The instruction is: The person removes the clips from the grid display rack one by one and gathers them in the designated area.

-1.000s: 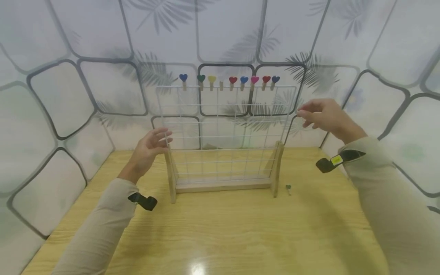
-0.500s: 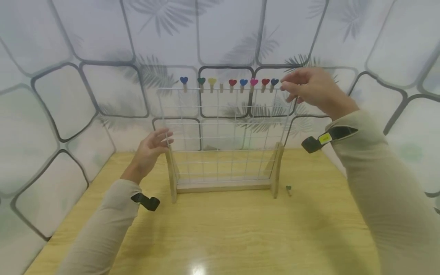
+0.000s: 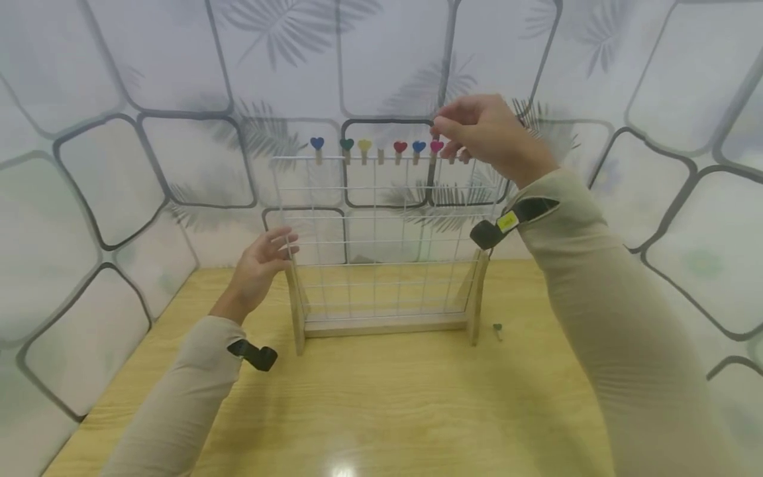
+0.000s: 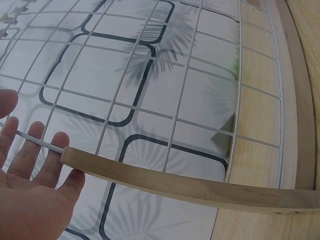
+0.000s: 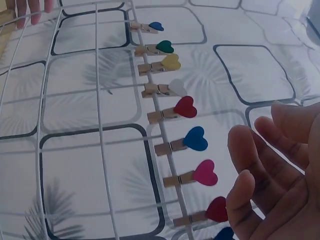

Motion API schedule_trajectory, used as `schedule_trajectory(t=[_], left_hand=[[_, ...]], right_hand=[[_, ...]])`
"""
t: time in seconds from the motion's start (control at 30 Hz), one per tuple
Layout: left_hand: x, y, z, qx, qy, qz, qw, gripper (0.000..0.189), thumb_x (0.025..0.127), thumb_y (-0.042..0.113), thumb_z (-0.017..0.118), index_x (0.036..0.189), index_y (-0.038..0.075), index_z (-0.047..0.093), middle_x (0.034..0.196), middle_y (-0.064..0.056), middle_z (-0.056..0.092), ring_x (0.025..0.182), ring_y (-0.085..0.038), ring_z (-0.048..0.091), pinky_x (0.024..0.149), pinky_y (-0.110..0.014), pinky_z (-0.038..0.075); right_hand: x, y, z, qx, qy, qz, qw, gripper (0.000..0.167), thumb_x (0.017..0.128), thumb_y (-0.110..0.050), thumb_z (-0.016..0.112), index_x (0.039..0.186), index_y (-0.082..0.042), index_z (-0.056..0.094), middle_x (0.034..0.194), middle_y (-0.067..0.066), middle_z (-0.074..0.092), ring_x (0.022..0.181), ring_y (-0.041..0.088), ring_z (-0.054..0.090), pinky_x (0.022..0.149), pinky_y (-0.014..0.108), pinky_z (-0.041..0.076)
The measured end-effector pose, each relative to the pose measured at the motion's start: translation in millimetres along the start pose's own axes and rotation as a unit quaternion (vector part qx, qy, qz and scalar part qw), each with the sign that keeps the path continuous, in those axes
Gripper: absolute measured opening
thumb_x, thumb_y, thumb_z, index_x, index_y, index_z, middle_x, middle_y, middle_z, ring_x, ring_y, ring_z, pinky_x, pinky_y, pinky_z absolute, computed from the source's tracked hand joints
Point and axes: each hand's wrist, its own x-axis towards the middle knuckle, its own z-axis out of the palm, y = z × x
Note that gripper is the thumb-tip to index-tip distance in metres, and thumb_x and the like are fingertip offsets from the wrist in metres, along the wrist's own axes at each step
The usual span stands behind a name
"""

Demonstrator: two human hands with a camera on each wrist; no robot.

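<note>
A white wire grid rack on a wooden stand (image 3: pixel 384 327) stands upright on the table. Along its top bar sits a row of small wooden clothespins with coloured hearts, among them a pink-heart clothespin (image 5: pixel 204 172), a blue-heart clothespin (image 5: pixel 195 139) and a yellow-heart clothespin (image 5: pixel 170 62). My right hand (image 3: pixel 485 136) is raised at the right part of this row, near the pink heart. Its fingers are loosely bent with nothing between them, and it hides the rightmost hearts in the head view. My left hand (image 4: pixel 37 185) touches the grid's left side wire with extended fingers, just above the wooden upright.
A loose clothespin with a green heart (image 3: pixel 497 331) lies on the wood-grain table (image 3: pixel 381 404), right of the stand. Patterned wall covering (image 3: pixel 387 73) with leaf shapes and dark outlines rises behind and on both sides.
My right hand has come up from beside the rack's right edge and moved left along the clothespin row to the pink heart. My left hand has stayed at the left side.
</note>
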Motion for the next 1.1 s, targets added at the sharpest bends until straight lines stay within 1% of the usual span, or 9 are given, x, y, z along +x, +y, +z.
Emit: schedule_trajectory(t=[0.07, 0.2, 0.27, 0.47, 0.57, 0.67, 0.83, 0.93, 1.1], left_hand=[[0.3, -0.9, 0.3, -0.003, 0.001, -0.002, 1.0000, 0.057, 0.088, -0.017, 0.045, 0.130, 0.021, 0.051, 0.127, 0.002, 0.051, 0.119, -0.016, 0.049, 0.103, -0.032, 0.043], [0.4, -3.4, 2.5, -0.008, -0.001, -0.009, 0.9999, 0.058, 0.088, -0.017, 0.045, 0.131, 0.020, 0.051, 0.128, 0.002, 0.051, 0.119, -0.017, 0.049, 0.106, -0.035, 0.040], [0.2, -4.6, 3.9, -0.011, -0.003, -0.009, 0.9999, 0.058, 0.087, -0.017, 0.045, 0.131, 0.021, 0.051, 0.128, 0.001, 0.050, 0.119, -0.017, 0.049, 0.106, -0.035, 0.040], [2.1, -8.0, 6.7, -0.020, -0.007, -0.007, 0.9997, 0.058, 0.088, -0.017, 0.045, 0.129, 0.022, 0.052, 0.128, 0.000, 0.050, 0.120, -0.018, 0.049, 0.104, -0.033, 0.042], [2.9, -9.2, 5.9, -0.019, -0.009, -0.012, 0.9997, 0.057, 0.088, -0.017, 0.045, 0.132, 0.019, 0.050, 0.131, -0.002, 0.049, 0.122, -0.020, 0.048, 0.108, -0.038, 0.039], [1.5, -9.4, 3.2, -0.009, -0.006, -0.019, 0.9998, 0.057, 0.089, -0.017, 0.045, 0.134, 0.018, 0.049, 0.134, -0.004, 0.047, 0.122, -0.020, 0.047, 0.109, -0.039, 0.036], [-0.3, -8.9, -0.3, -0.003, -0.003, -0.019, 0.9998, 0.057, 0.089, -0.017, 0.045, 0.137, 0.014, 0.046, 0.138, -0.009, 0.044, 0.125, -0.023, 0.046, 0.109, -0.038, 0.037], [-0.2, -7.6, -1.1, -0.005, -0.003, -0.018, 0.9998, 0.057, 0.089, -0.017, 0.044, 0.139, 0.011, 0.044, 0.139, -0.011, 0.043, 0.128, -0.027, 0.044, 0.111, -0.045, 0.032], [0.3, -5.9, -2.6, -0.004, 0.000, -0.019, 0.9998, 0.057, 0.089, -0.018, 0.043, 0.141, 0.007, 0.040, 0.143, -0.016, 0.040, 0.131, -0.032, 0.040, 0.112, -0.050, 0.028]], right_hand=[[4.7, -3.4, 7.2, 0.021, 0.001, -0.001, 0.9998, 0.032, 0.098, -0.024, 0.059, 0.122, -0.002, 0.060, 0.110, 0.009, 0.064, 0.080, 0.020, 0.066, 0.057, 0.021, 0.051], [12.6, -7.9, 20.5, 0.048, 0.001, -0.002, 0.9988, 0.029, 0.099, -0.025, 0.057, 0.118, -0.004, 0.062, 0.112, 0.007, 0.063, 0.075, 0.017, 0.066, 0.056, 0.020, 0.051], [16.4, -9.5, 26.2, 0.059, -0.004, -0.002, 0.9983, 0.030, 0.100, -0.025, 0.054, 0.119, -0.003, 0.062, 0.115, 0.008, 0.062, 0.074, 0.016, 0.066, 0.057, 0.021, 0.052], [26.5, -15.2, 42.1, 0.071, -0.022, 0.000, 0.9972, 0.039, 0.104, -0.030, 0.044, 0.126, -0.001, 0.059, 0.125, 0.011, 0.060, 0.070, 0.015, 0.067, 0.052, 0.020, 0.050], [31.8, -19.4, 51.5, 0.058, -0.033, 0.003, 0.9978, 0.046, 0.105, -0.037, 0.037, 0.128, -0.003, 0.058, 0.130, 0.009, 0.059, 0.072, 0.017, 0.067, 0.052, 0.020, 0.049], [37.6, -24.8, 63.3, 0.040, -0.055, 0.003, 0.9977, 0.050, 0.105, -0.042, 0.034, 0.132, -0.006, 0.057, 0.134, 0.007, 0.057, 0.077, 0.020, 0.067, 0.056, 0.022, 0.052], [46.0, -34.1, 83.4, 0.003, -0.079, -0.016, 0.9967, 0.048, 0.104, -0.041, 0.037, 0.135, -0.009, 0.055, 0.134, 0.005, 0.056, 0.083, 0.023, 0.068, 0.057, 0.024, 0.052], [51.2, -39.1, 93.9, -0.012, -0.091, -0.025, 0.9955, 0.046, 0.104, -0.040, 0.041, 0.137, -0.010, 0.053, 0.135, 0.005, 0.055, 0.084, 0.023, 0.069, 0.055, 0.024, 0.050], [61.9, -47.0, 109.3, -0.028, -0.115, -0.004, 0.9929, 0.046, 0.102, -0.036, 0.047, 0.141, -0.011, 0.047, 0.139, 0.004, 0.052, 0.087, 0.021, 0.069, 0.061, 0.026, 0.052]])
